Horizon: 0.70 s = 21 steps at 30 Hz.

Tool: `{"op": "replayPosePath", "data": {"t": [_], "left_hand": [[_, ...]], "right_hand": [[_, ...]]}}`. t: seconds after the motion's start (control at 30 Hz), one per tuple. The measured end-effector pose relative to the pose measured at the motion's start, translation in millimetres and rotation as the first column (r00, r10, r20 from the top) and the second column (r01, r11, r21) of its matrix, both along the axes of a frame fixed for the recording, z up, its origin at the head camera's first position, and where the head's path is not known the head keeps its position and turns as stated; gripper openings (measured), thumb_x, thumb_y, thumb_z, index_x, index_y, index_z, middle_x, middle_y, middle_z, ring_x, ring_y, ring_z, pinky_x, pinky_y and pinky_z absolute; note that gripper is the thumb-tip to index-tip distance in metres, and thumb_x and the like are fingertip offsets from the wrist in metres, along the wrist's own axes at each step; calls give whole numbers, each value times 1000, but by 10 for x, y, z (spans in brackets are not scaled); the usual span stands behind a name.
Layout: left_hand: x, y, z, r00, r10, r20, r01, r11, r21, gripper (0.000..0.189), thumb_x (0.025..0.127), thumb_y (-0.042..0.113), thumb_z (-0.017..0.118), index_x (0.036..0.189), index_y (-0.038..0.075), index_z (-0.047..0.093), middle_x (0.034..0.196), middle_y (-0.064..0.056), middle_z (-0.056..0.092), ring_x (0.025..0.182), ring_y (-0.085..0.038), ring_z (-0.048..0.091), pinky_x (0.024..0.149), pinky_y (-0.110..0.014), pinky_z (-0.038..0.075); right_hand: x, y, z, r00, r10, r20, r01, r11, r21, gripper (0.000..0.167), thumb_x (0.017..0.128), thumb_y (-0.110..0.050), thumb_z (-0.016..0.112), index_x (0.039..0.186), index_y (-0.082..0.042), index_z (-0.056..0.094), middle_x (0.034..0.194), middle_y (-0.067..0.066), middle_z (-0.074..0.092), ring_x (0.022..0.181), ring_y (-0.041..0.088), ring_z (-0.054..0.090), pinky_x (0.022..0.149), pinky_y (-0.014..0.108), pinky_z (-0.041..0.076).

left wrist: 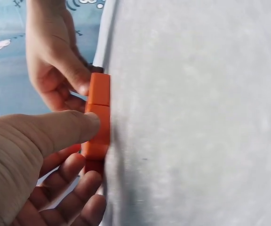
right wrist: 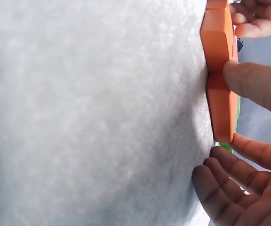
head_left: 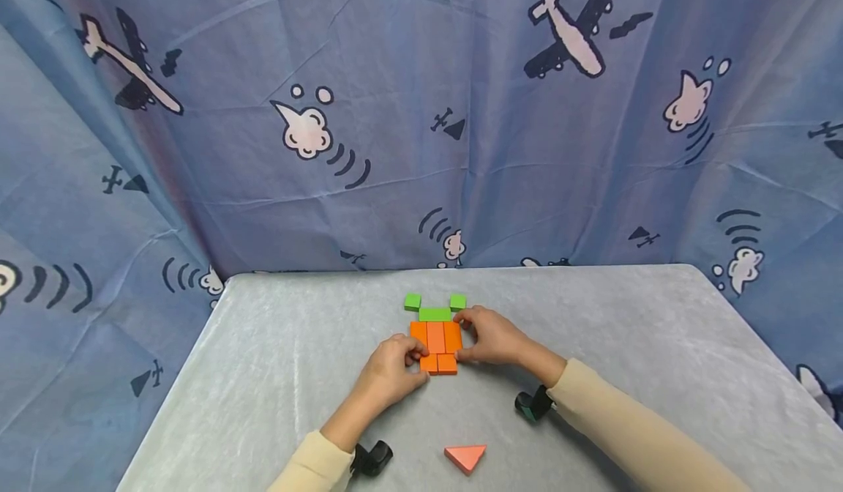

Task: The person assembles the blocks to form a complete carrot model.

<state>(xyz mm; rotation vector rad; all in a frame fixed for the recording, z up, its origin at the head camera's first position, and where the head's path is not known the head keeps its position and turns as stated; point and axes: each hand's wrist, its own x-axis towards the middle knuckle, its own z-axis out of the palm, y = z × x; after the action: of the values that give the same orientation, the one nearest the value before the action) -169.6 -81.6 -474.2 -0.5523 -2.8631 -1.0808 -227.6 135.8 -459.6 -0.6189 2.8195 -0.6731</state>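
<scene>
Orange blocks lie flat together: a row of three, with the paler block (head_left: 435, 337) in the middle, above two smaller ones. My left hand (head_left: 390, 371) pinches the small lower-left orange block (head_left: 429, 364) between thumb and fingers. In the left wrist view the thumb (left wrist: 79, 127) presses on an orange face. On the other side, my right hand (head_left: 495, 337) spans the right orange block (head_left: 452, 337), thumb at its near end and index finger at its far end. The lower-right orange block (head_left: 447, 364) touches its neighbour. A green rectangular block (head_left: 435, 314) sits just beyond the row.
Two green square blocks (head_left: 412, 302) stand at the far corners of the green rectangle. A pink triangular block (head_left: 466, 457) lies alone nearer the front. Grey cloth covers the table (head_left: 296, 331); a blue patterned curtain (head_left: 395, 111) hangs behind it.
</scene>
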Motion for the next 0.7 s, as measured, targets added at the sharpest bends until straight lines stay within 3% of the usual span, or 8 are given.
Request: {"op": "replayPosePath", "data": {"t": [0.17, 0.37, 0.53, 0.7], "left_hand": [[141, 1, 123, 999, -38, 22, 37, 999, 20, 17, 78, 16, 77, 94, 13, 70, 88, 3, 62, 77, -9, 57, 69, -19, 47], [509, 66, 262, 978, -192, 84, 193, 981, 6, 10, 83, 22, 73, 92, 18, 72, 89, 7, 65, 74, 0, 56, 67, -16, 47], [796, 160, 286, 969, -225, 98, 231, 971, -60, 15, 76, 31, 77, 89, 26, 71, 81, 16, 61, 68, 4, 51, 61, -14, 42], [912, 256, 241, 963, -246, 110, 255, 963, -87, 26, 68, 30, 81, 91, 27, 70, 82, 18, 58, 69, 6, 49, 61, -14, 42]], "right_hand": [[-10, 2, -8, 1000, 18, -22, -18, 1000, -8, 57, 70, -29, 85, 117, -7, 62, 103, 6, 62, 90, 17, 55, 84, 36, 49], [-9, -2, 1, 999, 21, -27, -21, 1000, -12, 56, 70, -29, 84, 116, -6, 63, 103, 7, 62, 90, 17, 56, 84, 37, 49], [-8, -2, 4, 1000, 14, -23, -14, 1000, -11, 55, 71, -28, 84, 117, -7, 62, 103, 6, 62, 90, 17, 55, 84, 36, 49], [0, 13, -10, 1000, 8, -20, -8, 1000, -11, 55, 70, -27, 84, 116, -6, 63, 102, 6, 61, 89, 17, 55, 83, 36, 49]]}}
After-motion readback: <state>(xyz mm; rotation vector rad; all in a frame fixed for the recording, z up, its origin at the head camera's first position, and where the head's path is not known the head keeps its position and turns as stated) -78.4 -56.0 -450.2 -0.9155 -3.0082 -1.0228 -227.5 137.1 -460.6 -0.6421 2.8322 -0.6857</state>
